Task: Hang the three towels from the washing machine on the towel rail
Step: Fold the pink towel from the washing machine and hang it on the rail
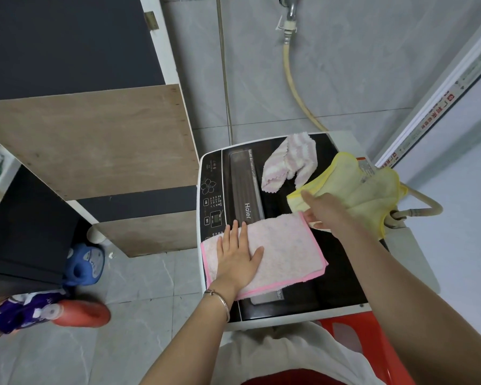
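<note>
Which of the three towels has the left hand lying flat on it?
The pink-edged towel, frontmost on the washing machine: the left hand rests flat on it. The striped towel lies untouched behind, and the right hand holds the yellow towel.

Near towel flat on washing machine lid, front-left part; left hand flat on it. Far towel on lid toward rear. Right towel over machine's right edge, pinched by right hand. Hose on wall behind machine. Cabinet left of machine; bottles on floor left-front. Stool before machine.
</note>
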Action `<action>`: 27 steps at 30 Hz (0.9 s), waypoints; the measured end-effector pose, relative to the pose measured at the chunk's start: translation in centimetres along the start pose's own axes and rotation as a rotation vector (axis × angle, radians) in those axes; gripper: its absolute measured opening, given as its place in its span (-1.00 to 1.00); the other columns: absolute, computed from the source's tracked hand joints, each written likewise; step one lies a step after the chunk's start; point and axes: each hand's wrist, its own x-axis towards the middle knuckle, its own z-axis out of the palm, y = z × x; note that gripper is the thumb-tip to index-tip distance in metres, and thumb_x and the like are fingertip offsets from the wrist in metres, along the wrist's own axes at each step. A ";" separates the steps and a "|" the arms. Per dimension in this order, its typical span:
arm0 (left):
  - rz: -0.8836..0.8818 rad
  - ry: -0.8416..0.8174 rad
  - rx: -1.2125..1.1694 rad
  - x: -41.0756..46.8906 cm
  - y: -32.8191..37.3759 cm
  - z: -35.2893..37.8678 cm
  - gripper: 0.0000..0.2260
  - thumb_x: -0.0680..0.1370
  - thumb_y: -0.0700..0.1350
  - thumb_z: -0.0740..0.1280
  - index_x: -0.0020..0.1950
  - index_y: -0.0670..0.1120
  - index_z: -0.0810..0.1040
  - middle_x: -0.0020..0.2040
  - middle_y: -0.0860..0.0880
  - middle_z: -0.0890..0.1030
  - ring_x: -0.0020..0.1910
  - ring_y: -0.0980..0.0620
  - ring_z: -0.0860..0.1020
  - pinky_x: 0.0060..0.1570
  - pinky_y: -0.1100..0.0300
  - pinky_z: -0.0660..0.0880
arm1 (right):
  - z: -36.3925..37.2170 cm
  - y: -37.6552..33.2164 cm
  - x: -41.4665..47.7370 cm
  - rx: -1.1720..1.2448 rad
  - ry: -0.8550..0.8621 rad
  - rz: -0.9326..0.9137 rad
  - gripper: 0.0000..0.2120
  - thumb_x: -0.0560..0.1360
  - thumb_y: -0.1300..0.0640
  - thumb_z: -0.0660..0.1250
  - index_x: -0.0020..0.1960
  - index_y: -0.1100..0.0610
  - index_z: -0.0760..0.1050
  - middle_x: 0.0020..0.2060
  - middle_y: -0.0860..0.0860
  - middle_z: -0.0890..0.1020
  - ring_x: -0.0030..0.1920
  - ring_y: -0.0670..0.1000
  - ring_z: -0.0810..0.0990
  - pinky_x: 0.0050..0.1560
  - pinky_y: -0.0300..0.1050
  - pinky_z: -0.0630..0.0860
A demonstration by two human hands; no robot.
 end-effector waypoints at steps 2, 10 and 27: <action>-0.002 -0.001 -0.005 0.1 0.0 0.0 -0.39 0.60 0.17 0.00 0.54 -0.02 -0.19 0.57 -0.03 -0.17 0.54 -0.02 -0.24 0.47 0.03 -0.29 | 0.0 0.4 -0.4 -0.167 -0.086 -0.038 -0.63 0.46 -0.11 0.33 -0.31 0.15 0.36 -0.37 0.01 0.44 -0.32 -0.01 0.43 -0.27 -0.15 0.40; -0.032 0.064 -0.076 1.0 0.4 -1.6 -0.29 0.46 0.18 0.27 0.52 0.01 0.07 0.45 -0.03 0.18 0.48 -0.04 0.08 0.47 0.03 -0.15 | 1.5 3.5 -2.6 -0.735 -0.049 -0.085 -0.44 0.30 -0.14 0.48 0.10 0.22 0.46 0.02 0.09 0.57 0.09 0.12 0.56 0.02 -0.07 0.50; -0.006 -0.296 -0.693 1.5 2.0 -7.3 -0.85 0.44 -0.15 0.38 0.00 -0.03 0.59 -0.05 -0.01 0.67 -0.12 0.10 0.62 -0.09 0.27 0.56 | 1.4 1.5 -3.3 -0.190 0.055 -0.273 -0.73 0.38 0.22 0.34 0.07 0.26 0.54 -0.02 0.18 0.62 -0.03 0.16 0.59 -0.17 -0.15 0.40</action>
